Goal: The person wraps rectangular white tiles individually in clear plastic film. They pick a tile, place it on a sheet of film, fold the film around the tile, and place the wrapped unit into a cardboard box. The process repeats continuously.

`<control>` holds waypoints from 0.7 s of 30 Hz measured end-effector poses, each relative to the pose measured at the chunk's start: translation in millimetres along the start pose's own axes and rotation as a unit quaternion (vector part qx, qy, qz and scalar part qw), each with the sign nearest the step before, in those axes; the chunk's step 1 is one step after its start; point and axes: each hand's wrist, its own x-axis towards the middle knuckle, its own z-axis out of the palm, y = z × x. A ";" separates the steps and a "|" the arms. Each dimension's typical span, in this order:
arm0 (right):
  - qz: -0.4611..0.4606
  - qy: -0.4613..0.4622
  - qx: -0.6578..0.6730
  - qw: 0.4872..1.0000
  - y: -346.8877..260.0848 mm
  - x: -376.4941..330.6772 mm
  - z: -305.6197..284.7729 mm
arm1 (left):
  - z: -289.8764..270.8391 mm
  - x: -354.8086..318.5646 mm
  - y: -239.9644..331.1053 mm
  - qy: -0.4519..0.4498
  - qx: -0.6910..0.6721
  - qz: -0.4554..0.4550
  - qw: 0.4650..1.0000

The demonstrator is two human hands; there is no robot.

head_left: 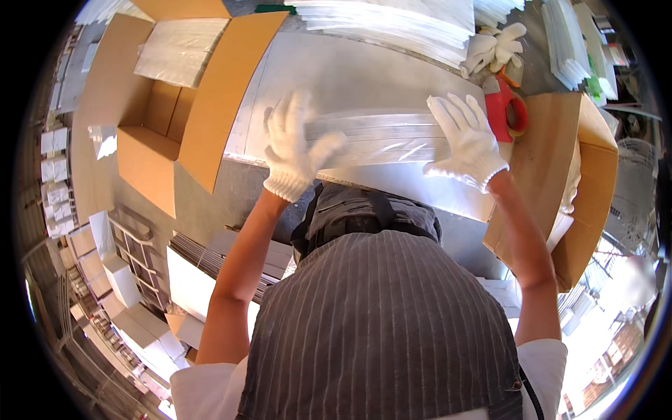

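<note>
A bundle of long, pale strips in clear plastic wrap lies crosswise on the worktable in front of me, its left part blurred. My left hand, in a white knit glove, is at the bundle's left end, thumb spread away from the fingers and slightly smeared by motion. At the right end, my gloved right hand has its fingers stretched out and apart, the palm side against or just over the wrap. Whether either palm presses on the bundle I cannot tell.
An open cardboard box with a plastic-wrapped bundle stands left. Another open box is at right, beside a red tape dispenser. Stacked white sheets and spare white gloves lie along the table's far side.
</note>
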 end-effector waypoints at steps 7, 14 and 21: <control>-0.032 -0.005 -0.080 0.996 8.7 -2.4 -6.0 | -26.1 33.3 37.1 -0.392 0.243 0.048 0.886; -0.025 0.003 0.018 1.000 13.2 0.9 -0.7 | -34.4 35.1 34.6 -0.404 0.325 0.049 0.854; -0.015 0.027 0.087 0.996 22.0 -1.4 12.5 | -30.8 34.2 16.8 -0.364 0.147 0.079 0.916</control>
